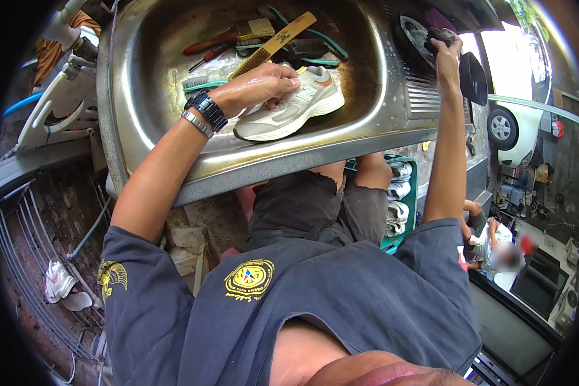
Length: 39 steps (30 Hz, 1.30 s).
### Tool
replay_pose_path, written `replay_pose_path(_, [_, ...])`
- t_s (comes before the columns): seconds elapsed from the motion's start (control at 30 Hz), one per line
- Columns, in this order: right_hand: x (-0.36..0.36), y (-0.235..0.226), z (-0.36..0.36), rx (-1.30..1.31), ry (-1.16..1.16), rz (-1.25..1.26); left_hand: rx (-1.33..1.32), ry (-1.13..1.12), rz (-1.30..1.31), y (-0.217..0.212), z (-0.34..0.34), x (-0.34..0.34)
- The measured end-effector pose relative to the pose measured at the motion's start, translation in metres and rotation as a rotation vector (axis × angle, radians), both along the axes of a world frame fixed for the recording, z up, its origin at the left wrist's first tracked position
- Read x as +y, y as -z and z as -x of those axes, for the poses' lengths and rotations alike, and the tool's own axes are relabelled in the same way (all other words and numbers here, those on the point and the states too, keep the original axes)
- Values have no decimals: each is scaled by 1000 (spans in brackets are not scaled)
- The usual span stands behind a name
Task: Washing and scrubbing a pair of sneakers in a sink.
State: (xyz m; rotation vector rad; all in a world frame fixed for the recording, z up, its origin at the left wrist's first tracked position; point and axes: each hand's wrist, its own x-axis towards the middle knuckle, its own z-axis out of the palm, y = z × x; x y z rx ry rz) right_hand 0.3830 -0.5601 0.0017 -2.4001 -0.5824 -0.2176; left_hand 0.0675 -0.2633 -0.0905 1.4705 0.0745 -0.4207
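Note:
A pale grey and cream sneaker with an orange heel patch lies tilted in the metal sink, close to its front edge. My left hand, wearing a dark watch and a silver bracelet, is closed on the sneaker's upper; some fingertips are hidden. Reaching far to the right, my right hand grips a dark block that looks like a scrub brush. It is beside a dark bowl with whitish suds. Behind the sneaker lie a wooden-handled brush and a green-edged brush.
A paint-type brush and a red-handled tool lie in the sink. Right of the basin is a ribbed drainboard. Below it stands a green crate of shoes. A rack is at left; another person is at right.

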Motion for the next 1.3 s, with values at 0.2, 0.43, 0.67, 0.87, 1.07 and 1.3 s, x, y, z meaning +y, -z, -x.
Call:
replay_pose_path(0.2, [84,10,189,190,-407,-292,33,-34,28,-2,6,5])
replay_pose_path(0.43, [94,51,225,-80,-529,145,22,-13,64,-6,1,3])
replay_pose_path(0.67, [99,57,221,-37,-579,142,39,-63,136,9,5,5])
replay_pose_path(0.87, [106,23,260,73,-651,103,9,-55,142,10,5,8])
replay_pose_path(1.07, [96,22,261,13,-361,278,22,-144,-6,8,8,1])
replay_pose_path(1.3, [111,16,310,62,-574,144,11,-120,69,-1,5,3])
